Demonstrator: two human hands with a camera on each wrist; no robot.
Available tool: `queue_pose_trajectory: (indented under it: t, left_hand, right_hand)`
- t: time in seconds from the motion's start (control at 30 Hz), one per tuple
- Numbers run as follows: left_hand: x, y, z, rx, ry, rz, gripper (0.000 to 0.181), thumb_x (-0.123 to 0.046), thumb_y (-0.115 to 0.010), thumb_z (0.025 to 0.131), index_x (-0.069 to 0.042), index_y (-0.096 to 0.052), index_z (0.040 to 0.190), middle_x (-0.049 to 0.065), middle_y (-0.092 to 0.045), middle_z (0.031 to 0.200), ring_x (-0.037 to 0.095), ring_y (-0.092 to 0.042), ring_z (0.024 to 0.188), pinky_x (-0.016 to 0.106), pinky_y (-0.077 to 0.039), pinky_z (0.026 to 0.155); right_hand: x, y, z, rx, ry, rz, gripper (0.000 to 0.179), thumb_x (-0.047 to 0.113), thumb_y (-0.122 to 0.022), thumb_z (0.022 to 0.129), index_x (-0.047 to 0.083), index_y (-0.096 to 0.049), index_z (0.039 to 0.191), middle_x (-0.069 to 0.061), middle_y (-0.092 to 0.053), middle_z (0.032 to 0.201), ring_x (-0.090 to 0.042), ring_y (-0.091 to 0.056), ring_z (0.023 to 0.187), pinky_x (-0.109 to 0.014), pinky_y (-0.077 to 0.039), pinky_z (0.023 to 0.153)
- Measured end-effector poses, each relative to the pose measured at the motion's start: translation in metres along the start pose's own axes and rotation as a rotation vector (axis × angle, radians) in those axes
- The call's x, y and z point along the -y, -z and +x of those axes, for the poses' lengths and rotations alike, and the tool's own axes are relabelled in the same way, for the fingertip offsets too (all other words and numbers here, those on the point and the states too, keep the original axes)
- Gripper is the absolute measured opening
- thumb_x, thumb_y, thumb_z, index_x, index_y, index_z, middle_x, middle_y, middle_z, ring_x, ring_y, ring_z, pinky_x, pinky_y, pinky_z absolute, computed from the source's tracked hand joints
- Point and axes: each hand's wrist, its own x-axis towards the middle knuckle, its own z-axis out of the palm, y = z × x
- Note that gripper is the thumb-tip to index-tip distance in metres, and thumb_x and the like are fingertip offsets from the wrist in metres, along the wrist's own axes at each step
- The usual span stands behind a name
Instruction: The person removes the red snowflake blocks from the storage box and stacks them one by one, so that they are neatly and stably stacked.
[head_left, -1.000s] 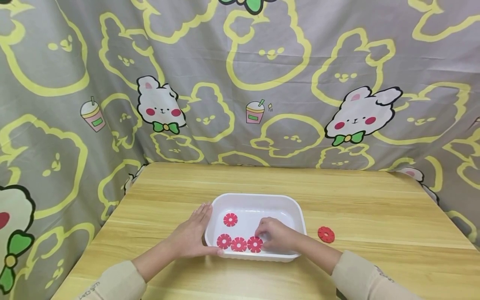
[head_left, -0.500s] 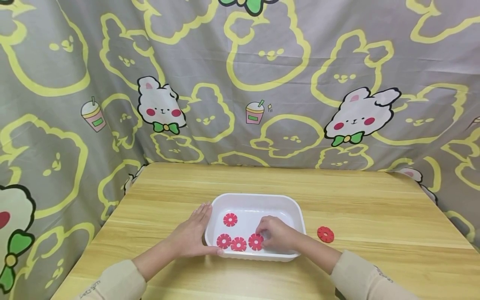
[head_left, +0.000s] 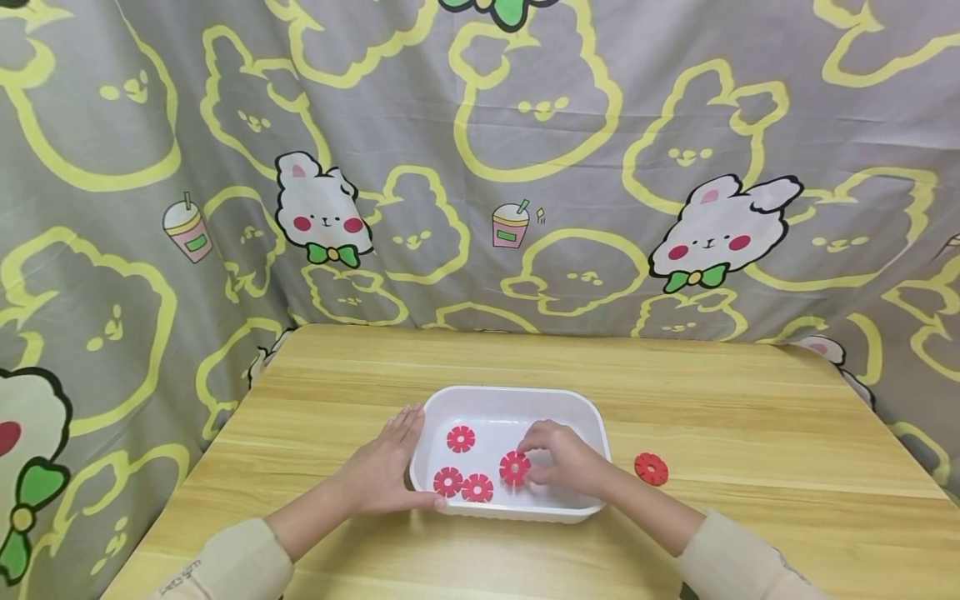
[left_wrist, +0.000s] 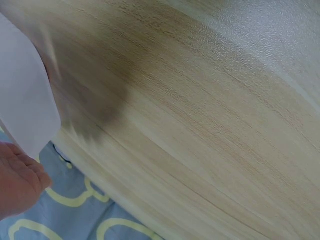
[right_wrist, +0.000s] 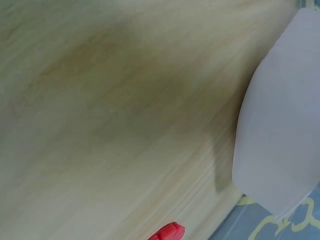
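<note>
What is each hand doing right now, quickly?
Left hand: open, its straight fingers against the side of the white tray.
Right hand: closed, pinching a red notched disc inside the tray.

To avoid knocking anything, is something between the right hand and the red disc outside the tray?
Yes, the right wall of the white tray: the right hand is inside it, while the loose disc lies on the table just beyond. Nothing else visible stands between them.
</note>
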Motion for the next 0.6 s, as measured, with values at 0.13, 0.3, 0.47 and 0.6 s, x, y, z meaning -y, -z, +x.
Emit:
queue_pose_trajectory:
  t: [0.13, 0.3, 0.47, 0.6]
  left_hand:
    - [0.000, 0.000, 0.000, -0.001, -0.004, 0.000, 0.118, -0.074, -0.059, 0.067, 0.008, -0.022, 0.144, 0.024, -0.022, 0.151, 0.036, -0.022, 0.140, 0.045, -0.027, 0.113]
    - [0.000, 0.000, -0.001, -0.005, -0.010, 0.002, 0.118, -0.073, -0.060, 0.067, 0.009, -0.022, 0.143, 0.026, -0.023, 0.150, 0.038, -0.023, 0.140, 0.045, -0.027, 0.113]
    - [0.000, 0.000, -0.001, -0.005, -0.009, 0.006, 0.118, -0.073, -0.060, 0.067, 0.010, -0.023, 0.142, 0.027, -0.023, 0.149, 0.038, -0.023, 0.140, 0.045, -0.028, 0.113]
    - [0.000, 0.001, -0.001, 0.001, -0.001, 0.003, 0.118, -0.074, -0.060, 0.067, 0.009, -0.023, 0.143, 0.026, -0.023, 0.150, 0.037, -0.023, 0.140, 0.045, -0.027, 0.113]
  right_hand:
    - [0.000, 0.004, -0.004, -0.039, -0.016, -0.004, 0.024, 0.010, -0.075, 0.073, 0.007, -0.071, 0.096, 0.001, -0.065, 0.090, -0.016, -0.057, 0.089, -0.033, -0.052, 0.084]
    - [-0.002, 0.009, -0.011, -0.098, -0.012, 0.002, 0.024, 0.008, -0.076, 0.073, 0.008, -0.071, 0.096, 0.000, -0.066, 0.091, -0.018, -0.057, 0.090, -0.029, -0.053, 0.082]
    - [-0.003, 0.011, -0.019, -0.200, -0.013, 0.013, 0.025, 0.008, -0.077, 0.071, 0.007, -0.070, 0.096, -0.002, -0.064, 0.095, -0.021, -0.057, 0.092, -0.030, -0.055, 0.082]
    - [-0.005, 0.011, -0.024, -0.301, -0.028, -0.002, 0.027, 0.006, -0.079, 0.069, 0.007, -0.070, 0.095, -0.004, -0.064, 0.097, -0.021, -0.059, 0.091, -0.032, -0.056, 0.081]
